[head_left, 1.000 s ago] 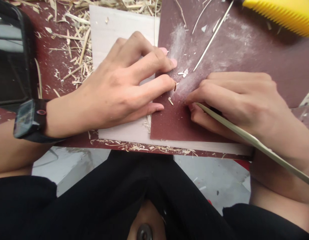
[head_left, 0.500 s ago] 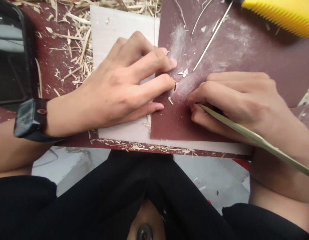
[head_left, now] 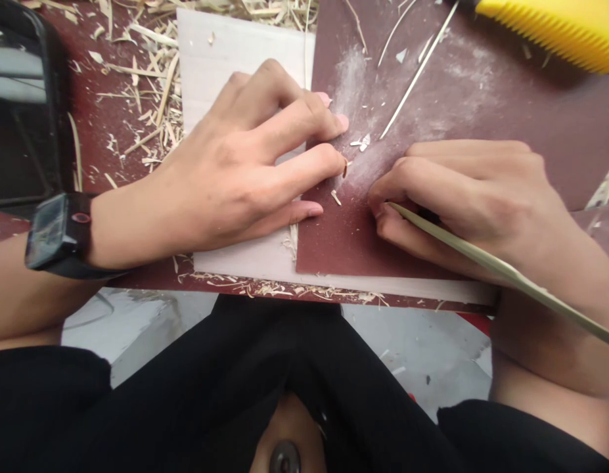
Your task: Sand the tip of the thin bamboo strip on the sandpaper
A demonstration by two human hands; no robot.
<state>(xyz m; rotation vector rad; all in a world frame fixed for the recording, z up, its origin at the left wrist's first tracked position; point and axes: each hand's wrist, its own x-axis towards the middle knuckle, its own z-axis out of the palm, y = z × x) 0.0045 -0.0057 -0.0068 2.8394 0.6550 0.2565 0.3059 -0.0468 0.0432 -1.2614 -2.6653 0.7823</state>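
My left hand (head_left: pixel 245 154) lies over a white sheet (head_left: pixel 235 49) and a dark red board (head_left: pixel 343 243), its fingers apart and their tips on the board. Under the index fingertip shows a tiny brown sliver (head_left: pixel 345 169). My right hand (head_left: pixel 486 197) is closed, thumb and fingers pinching the narrow end of a long, flat, pale-green strip (head_left: pixel 481 251). That strip slants back over the hand to the right edge of view. Between the hands lie small pale chips (head_left: pixel 362 142) and whitish dust.
Pale straw-like shavings (head_left: pixel 159 85) are heaped at the upper left, with more along the table's front edge (head_left: pixel 284 288). A black glossy object (head_left: pixel 23 112) stands at the left. At the upper right is a yellow ridged object (head_left: pixel 555 29). A thin pale stick (head_left: pixel 417 72) lies above my right hand.
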